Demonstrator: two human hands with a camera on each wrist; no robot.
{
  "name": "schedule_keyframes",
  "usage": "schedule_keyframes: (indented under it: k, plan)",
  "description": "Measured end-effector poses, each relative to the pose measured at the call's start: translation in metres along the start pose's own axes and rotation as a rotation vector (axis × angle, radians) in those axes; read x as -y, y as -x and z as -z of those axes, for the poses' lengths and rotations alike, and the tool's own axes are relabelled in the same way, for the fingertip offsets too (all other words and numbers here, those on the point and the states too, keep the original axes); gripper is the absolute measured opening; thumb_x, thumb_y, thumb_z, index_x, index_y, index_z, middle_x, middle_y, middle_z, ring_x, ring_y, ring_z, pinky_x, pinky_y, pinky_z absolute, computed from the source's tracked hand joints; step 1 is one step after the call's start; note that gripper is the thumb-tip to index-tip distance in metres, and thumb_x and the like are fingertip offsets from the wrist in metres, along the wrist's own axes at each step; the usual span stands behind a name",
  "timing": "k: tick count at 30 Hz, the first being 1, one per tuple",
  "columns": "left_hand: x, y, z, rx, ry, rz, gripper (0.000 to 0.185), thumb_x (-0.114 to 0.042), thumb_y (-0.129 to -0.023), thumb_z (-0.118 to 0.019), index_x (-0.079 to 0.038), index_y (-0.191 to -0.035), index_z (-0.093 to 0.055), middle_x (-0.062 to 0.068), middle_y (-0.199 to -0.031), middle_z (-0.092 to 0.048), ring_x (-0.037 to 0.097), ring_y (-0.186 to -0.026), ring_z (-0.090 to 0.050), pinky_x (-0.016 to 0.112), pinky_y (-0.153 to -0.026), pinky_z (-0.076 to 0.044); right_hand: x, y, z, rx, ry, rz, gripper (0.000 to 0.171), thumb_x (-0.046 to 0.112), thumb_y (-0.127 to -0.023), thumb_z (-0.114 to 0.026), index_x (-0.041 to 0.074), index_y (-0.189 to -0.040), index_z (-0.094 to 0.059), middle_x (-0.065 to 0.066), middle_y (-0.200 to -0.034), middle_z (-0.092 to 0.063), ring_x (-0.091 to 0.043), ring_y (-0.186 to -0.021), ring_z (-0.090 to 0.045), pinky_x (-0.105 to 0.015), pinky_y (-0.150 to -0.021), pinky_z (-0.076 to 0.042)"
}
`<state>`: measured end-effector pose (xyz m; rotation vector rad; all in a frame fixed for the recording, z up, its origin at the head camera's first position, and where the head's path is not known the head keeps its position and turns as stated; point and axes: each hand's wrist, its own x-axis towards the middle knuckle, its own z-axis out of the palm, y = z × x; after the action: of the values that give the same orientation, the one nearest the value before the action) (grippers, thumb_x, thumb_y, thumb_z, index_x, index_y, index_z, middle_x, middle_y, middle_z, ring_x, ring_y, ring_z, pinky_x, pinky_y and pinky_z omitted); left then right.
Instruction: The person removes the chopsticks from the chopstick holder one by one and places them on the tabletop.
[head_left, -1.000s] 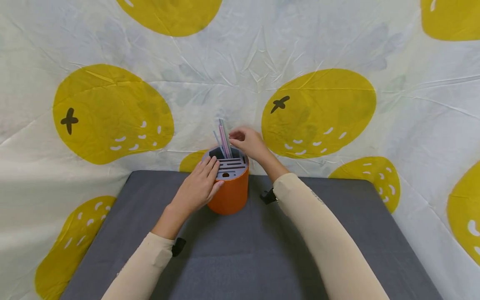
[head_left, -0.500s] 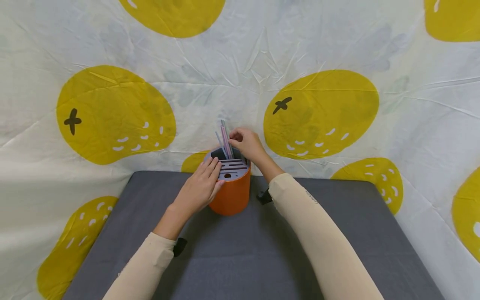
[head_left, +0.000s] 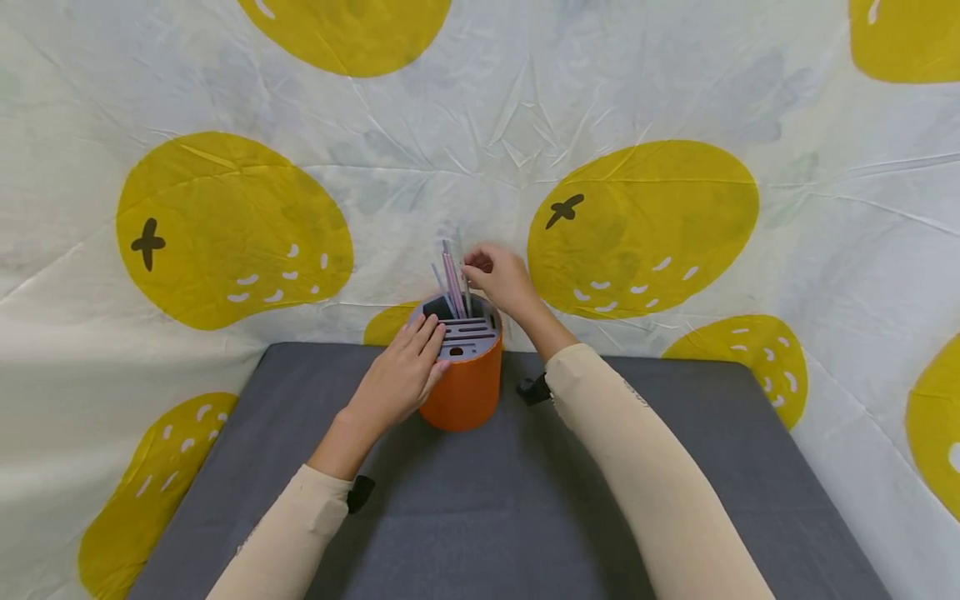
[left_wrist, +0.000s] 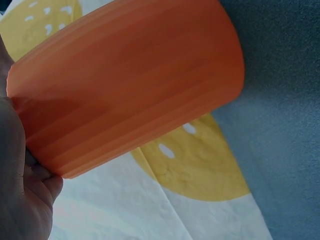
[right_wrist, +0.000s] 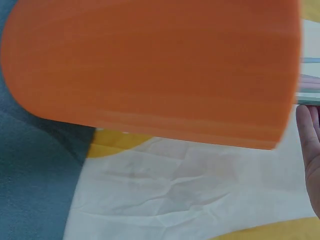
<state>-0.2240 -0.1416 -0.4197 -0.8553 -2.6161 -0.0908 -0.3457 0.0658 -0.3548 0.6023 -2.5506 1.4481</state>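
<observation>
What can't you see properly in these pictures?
- Head view: the right hand covers its fingertips, so its grip on the sticks is unclear.
- Head view: the holder hides the sticks' lower ends.
- Wrist views: the holder's orange wall fills both; its top is out of sight.

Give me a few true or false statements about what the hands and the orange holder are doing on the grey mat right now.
1. The round orange holder stands upright on the grey mat. True.
2. The left hand lies flat on the mat, away from the holder. False: it rests against the holder's side and slotted grey top.
3. The right hand pinches a thin straw-like stick standing in the holder. True.
4. The holder is empty. False: several thin pastel sticks stand in it.
5. The backdrop cloth is plain white. False: it shows big yellow fruits.
</observation>
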Motion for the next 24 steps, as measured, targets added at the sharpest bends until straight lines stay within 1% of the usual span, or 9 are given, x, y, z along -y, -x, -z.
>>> schedule_keyframes:
  k: [7,11,14,17,21,24]
  plan:
    - [0.0,-0.001,0.0,0.011,0.007,0.01,0.059,-0.032,-0.11,-0.05,0.005,-0.155,-0.042,0.023,-0.161,-0.041,0.04,-0.153,-0.035,0.05,-0.127,-0.027,0.017,-0.003,0.017,-0.048,-0.15,0.061,0.015,0.008,-0.1,-0.067,-0.003,-0.111,-0.066,-0.019,-0.105,-0.069,-0.029,-0.095,-0.072,-0.032,-0.084,-0.063]
    - [0.0,-0.001,0.0,0.019,0.009,0.016,0.059,-0.032,-0.11,-0.049,0.005,-0.155,-0.041,0.023,-0.161,-0.04,0.04,-0.153,-0.035,0.05,-0.127,-0.027,0.027,-0.002,0.03,-0.094,-0.185,0.101,0.017,0.008,-0.1,-0.068,-0.005,-0.111,-0.066,-0.02,-0.104,-0.069,-0.029,-0.093,-0.072,-0.03,-0.083,-0.063]
    - [0.0,-0.001,0.001,0.006,0.006,0.012,0.059,-0.031,-0.11,-0.05,0.005,-0.155,-0.042,0.024,-0.161,-0.041,0.041,-0.152,-0.036,0.05,-0.127,-0.028,0.035,-0.002,0.041,-0.138,-0.2,0.144,0.017,0.008,-0.1,-0.068,-0.006,-0.11,-0.066,-0.021,-0.103,-0.069,-0.027,-0.091,-0.072,-0.028,-0.082,-0.063]
    - [0.0,-0.001,0.001,-0.005,0.007,0.007,0.058,-0.031,-0.109,-0.051,0.006,-0.154,-0.043,0.025,-0.16,-0.042,0.042,-0.151,-0.038,0.051,-0.126,-0.028,0.045,0.0,0.053,-0.179,-0.253,0.178,0.019,0.006,-0.099,-0.069,-0.008,-0.11,-0.066,-0.021,-0.102,-0.069,-0.025,-0.089,-0.072,-0.028,-0.082,-0.063]
    - [-0.001,-0.001,0.001,-0.009,0.011,0.004,0.058,-0.03,-0.109,-0.05,0.006,-0.153,-0.043,0.025,-0.159,-0.043,0.042,-0.15,-0.038,0.051,-0.126,-0.029,0.056,0.004,0.068,-0.235,-0.337,0.218,0.016,0.003,-0.097,-0.07,-0.008,-0.108,-0.065,-0.017,-0.098,-0.07,-0.021,-0.087,-0.073,-0.029,-0.082,-0.063]
    - [-0.001,-0.002,0.0,-0.007,0.014,0.005,0.058,-0.031,-0.11,-0.05,0.006,-0.154,-0.043,0.025,-0.159,-0.043,0.042,-0.151,-0.038,0.051,-0.126,-0.029,0.063,0.008,0.081,-0.277,-0.358,0.255,0.013,0.003,-0.097,-0.07,-0.006,-0.106,-0.066,-0.011,-0.095,-0.071,-0.019,-0.086,-0.072,-0.027,-0.081,-0.063]
